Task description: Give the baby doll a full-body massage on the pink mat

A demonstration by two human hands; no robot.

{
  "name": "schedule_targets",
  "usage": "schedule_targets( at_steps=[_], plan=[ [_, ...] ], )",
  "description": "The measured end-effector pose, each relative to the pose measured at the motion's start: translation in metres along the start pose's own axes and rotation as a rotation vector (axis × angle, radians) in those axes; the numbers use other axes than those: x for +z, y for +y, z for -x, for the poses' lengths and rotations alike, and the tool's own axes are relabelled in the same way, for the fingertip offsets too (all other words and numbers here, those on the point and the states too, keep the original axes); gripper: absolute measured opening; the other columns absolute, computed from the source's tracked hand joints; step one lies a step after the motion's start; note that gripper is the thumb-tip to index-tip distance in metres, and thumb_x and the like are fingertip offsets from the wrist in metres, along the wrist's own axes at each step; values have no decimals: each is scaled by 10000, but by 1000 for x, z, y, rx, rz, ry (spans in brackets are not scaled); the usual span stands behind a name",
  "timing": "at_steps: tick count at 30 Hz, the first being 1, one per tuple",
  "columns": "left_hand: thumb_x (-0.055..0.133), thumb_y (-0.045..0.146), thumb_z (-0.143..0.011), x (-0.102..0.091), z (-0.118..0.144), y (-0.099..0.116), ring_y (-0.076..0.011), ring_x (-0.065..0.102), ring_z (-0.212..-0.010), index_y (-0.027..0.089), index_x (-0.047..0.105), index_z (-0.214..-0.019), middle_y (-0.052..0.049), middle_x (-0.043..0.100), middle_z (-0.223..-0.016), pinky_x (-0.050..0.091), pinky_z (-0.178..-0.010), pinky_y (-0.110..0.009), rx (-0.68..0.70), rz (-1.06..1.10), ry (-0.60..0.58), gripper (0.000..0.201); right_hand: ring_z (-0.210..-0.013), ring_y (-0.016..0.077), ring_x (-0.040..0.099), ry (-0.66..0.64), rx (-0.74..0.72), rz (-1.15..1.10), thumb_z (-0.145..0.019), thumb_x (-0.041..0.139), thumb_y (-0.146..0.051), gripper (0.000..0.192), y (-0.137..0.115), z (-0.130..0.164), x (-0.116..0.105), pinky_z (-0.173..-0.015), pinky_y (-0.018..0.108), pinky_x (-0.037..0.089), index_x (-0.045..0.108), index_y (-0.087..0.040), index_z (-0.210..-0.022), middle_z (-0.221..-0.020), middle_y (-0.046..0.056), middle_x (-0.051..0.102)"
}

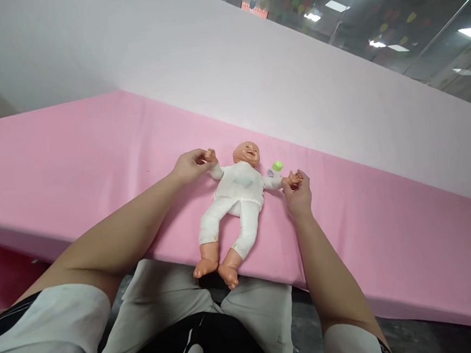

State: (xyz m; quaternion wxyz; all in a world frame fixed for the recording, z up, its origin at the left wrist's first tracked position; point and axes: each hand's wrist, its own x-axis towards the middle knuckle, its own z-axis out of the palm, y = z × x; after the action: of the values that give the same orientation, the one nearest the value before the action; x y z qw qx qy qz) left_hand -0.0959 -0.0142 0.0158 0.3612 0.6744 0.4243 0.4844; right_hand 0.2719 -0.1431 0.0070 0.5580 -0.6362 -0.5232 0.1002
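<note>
Pink fabric covers the long padded table [74, 156] that runs across the middle of the frame, and on it, just right of centre, lies a plastic baby doll in a white cloth suit [239, 190]. It lies on its back with its head toward the upper part of the frame, its arms flung out to either side and its bare feet hanging over the near edge of the table.

The doll sits squarely between the person's two hands. The left hand [189, 166] comes in from the lower left and is curled around the doll's small fist at the end of one outstretched arm, fingers wrapped close about it. The right hand [298, 193] comes up from the lower right and pinches the doll's other hand between thumb and fingertips, the fingers drawn tightly together.

Just above that arm, close beside the doll's shoulder, lies a small bottle with a light green cap [275, 168], which neither hand touches.

Behind the table, a pale wall panel [252, 72] slants across the upper half of the frame.
</note>
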Motion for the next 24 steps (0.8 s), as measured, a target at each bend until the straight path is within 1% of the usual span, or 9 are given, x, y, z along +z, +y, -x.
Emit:
schedule_targets(
  at_steps=[2,6,9,12,14,16,19,22,24],
  plan=[
    [835,460,-748,9,9,12,-192,683,-849,216,785,-1059,-43,773,-1012,541,-786,-302,98,-63,-89,398,-949,220,730,-52,-103,62,-847,769,-428,600,-18,12,8,-838,384,640,571,-245,-1384,-1283,102,720],
    [790,430,-781,26,22,26,-181,668,-815,245,835,-1064,-47,745,-978,520,-741,-290,334,-259,-303,341,-957,253,702,-302,-436,215,-856,701,-257,238,-38,30,26,-916,436,604,694,-233,-1092,-1084,82,763],
    [761,367,-780,33,25,27,-187,668,-833,240,844,-1054,-64,704,-992,514,-736,-297,437,-357,-370,314,-1086,296,675,-449,-638,311,-812,623,-112,322,-41,33,32,-1039,501,551,720,-217,-1100,-1131,98,774],
    [749,360,-781,34,25,28,-206,676,-879,244,842,-1042,-71,698,-1006,523,-780,-312,448,-397,-376,300,-1170,303,659,-472,-684,291,-798,584,-77,434,-38,33,30,-1109,529,521,725,-214,-1185,-1216,93,769],
    [760,403,-787,33,25,29,-221,682,-916,252,837,-1061,-70,716,-1017,528,-830,-324,438,-387,-357,322,-1177,300,669,-446,-635,256,-825,611,-125,413,-36,31,27,-1104,528,533,733,-236,-1204,-1231,87,767],
    [758,464,-811,31,24,30,-220,679,-907,252,828,-1067,-59,742,-1008,526,-848,-326,394,-349,-287,340,-1135,284,693,-382,-501,201,-860,661,-210,383,-32,28,24,-1047,499,572,731,-261,-1233,-1235,79,765],
    [729,515,-844,23,19,25,-192,652,-815,233,789,-1036,-32,758,-965,518,-791,-309,214,-240,-117,347,-1063,246,721,-204,-228,67,-892,720,-364,445,-22,18,16,-926,426,612,675,-276,-1326,-1297,76,745],
    [733,523,-825,10,6,10,-187,642,-802,215,717,-932,-22,732,-912,514,-758,-298,17,-134,49,326,-1128,232,716,3,-43,-47,-881,745,-458,567,-4,3,5,-929,384,602,591,-241,-1382,-1357,113,712],
    [740,516,-806,0,-4,-4,-203,649,-808,213,680,-867,-33,719,-870,512,-736,-309,-94,-116,114,315,-1078,218,729,72,80,-74,-853,764,-465,623,13,-7,-3,-901,363,612,539,-218,-1379,-1260,119,738]
  ],
)
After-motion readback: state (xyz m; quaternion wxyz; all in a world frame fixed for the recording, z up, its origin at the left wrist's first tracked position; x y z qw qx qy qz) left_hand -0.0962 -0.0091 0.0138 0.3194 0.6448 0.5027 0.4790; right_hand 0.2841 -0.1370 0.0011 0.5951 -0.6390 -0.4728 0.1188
